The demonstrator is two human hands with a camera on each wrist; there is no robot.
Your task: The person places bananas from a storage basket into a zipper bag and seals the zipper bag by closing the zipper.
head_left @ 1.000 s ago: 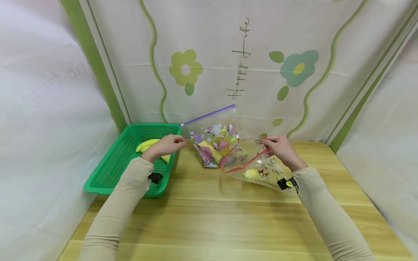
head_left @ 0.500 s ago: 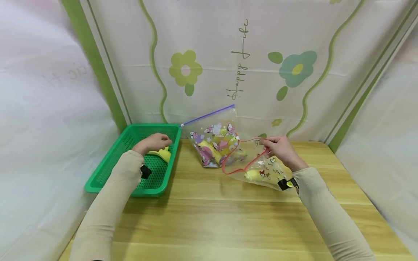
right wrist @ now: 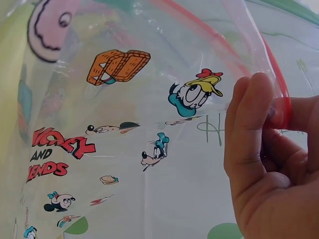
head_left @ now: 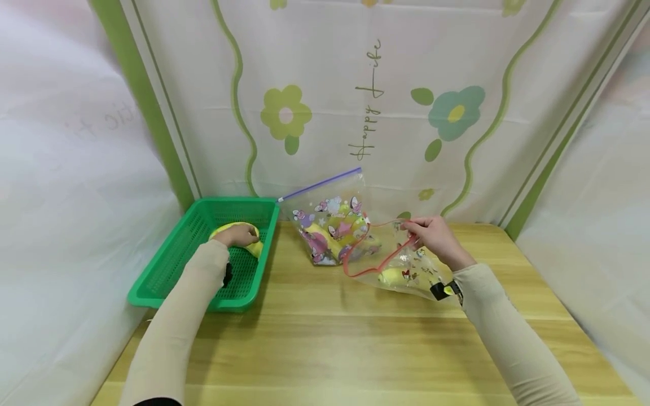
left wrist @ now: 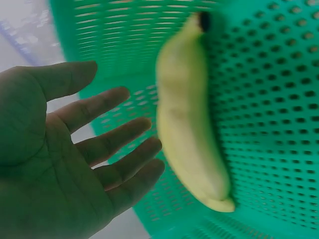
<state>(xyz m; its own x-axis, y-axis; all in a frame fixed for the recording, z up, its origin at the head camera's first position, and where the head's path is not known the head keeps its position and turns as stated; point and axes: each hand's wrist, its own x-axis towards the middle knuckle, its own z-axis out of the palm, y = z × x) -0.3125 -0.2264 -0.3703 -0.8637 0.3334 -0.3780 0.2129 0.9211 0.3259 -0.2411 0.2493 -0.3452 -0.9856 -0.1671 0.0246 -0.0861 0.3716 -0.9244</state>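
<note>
My left hand (head_left: 238,234) reaches into the green basket (head_left: 203,299), above a yellow banana (head_left: 256,248). In the left wrist view the fingers of this hand (left wrist: 94,144) are extended and spread beside the banana (left wrist: 187,119), which lies on the basket floor with its dark stem end up. My right hand (head_left: 439,239) pinches the red-edged rim of a clear printed zip bag (head_left: 373,268), holding its mouth apart. Cartoon figures cover the bag (right wrist: 119,164) in the right wrist view. A pale yellow item (head_left: 391,276) lies inside it; its kind is unclear through the film.
A second clear bag (head_left: 327,211) with a purple zip stands against the back curtain (head_left: 325,67), between basket and red-edged bag. Yellow items show inside it. Everything rests on a wooden table (head_left: 325,349); curtains hang at both sides.
My left hand has moved left from beside the purple-zip bag, over the basket's rim, and down to the banana. The right hand keeps its pinch on the red-edged bag.
</note>
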